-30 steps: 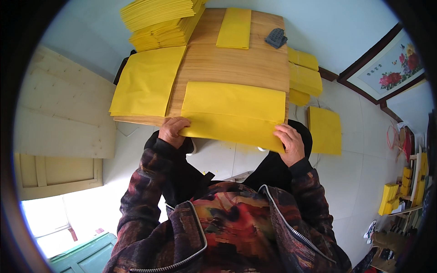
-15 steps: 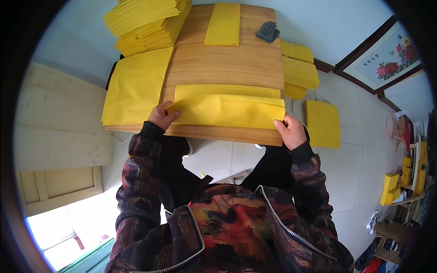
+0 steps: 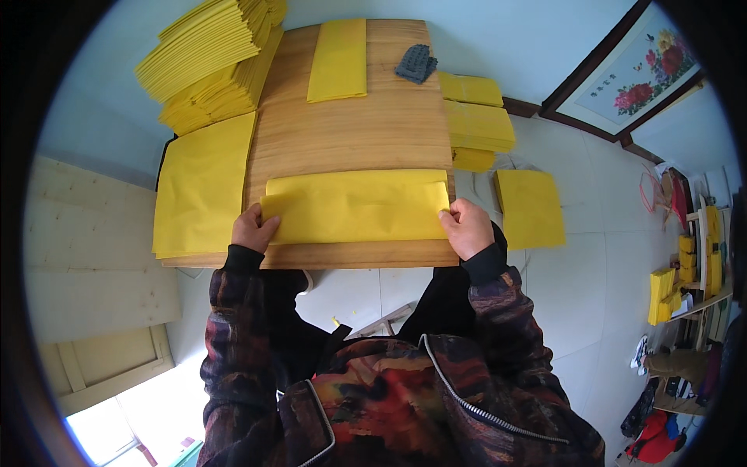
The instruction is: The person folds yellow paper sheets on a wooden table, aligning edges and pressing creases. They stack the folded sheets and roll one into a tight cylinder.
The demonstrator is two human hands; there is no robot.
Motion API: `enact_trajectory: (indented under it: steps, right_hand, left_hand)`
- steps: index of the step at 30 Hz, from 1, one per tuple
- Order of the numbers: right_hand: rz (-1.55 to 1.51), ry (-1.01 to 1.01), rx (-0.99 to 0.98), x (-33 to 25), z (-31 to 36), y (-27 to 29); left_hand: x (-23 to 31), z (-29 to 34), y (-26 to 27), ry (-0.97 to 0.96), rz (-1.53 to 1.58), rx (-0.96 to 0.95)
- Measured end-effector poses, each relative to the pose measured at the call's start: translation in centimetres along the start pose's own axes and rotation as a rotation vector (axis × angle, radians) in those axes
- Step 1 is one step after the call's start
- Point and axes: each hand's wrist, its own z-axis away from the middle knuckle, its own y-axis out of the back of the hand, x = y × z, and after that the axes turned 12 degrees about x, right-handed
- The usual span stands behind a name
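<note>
A folded yellow sheet [image 3: 354, 216] lies lengthwise along the near edge of the wooden table [image 3: 350, 140]. Its upper layer leaves a strip of the lower layer showing at the far side. My left hand [image 3: 255, 229] is closed on the left end, thumb on top and fingers partly hidden. At the right end my right hand [image 3: 468, 227] pinches the sheet's edge between thumb and curled fingers. Left of the sheet, beside my left hand, rests a flat pile of larger yellow sheets [image 3: 204, 187].
A tall stack of folded yellow sheets [image 3: 204, 54] rises at the far left. On the far side lie a folded yellow piece [image 3: 338, 61] and a dark grey knitted item [image 3: 416, 64]. Yellow bundles [image 3: 478, 124] and another yellow pile [image 3: 531, 208] stand right of the table.
The upper layer of the sheet lies flatter, its right end drawn farther over the lower layer. Both hands still grip the ends. The whole view has shifted.
</note>
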Motion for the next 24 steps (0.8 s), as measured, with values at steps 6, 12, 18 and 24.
enact_trajectory:
  steps: [6,12,18,24]
  right_hand:
    - [0.076,-0.017,0.026,0.2,0.0,-0.4]
    - [0.078,0.022,0.084,0.1,-0.2,-0.7]
    - [0.105,0.032,0.11,0.0,0.2,-0.8]
    - [0.185,0.105,0.118,-0.3,0.2,-0.7]
  left_hand:
    - [0.9,0.1,-0.2,0.037,-0.05,0.054]
    - [1.5,0.6,-0.4,-0.024,-0.034,0.122]
    - [1.7,0.9,-0.6,-0.047,-0.07,0.172]
    - [2.8,1.5,-0.2,-0.047,-0.162,0.185]
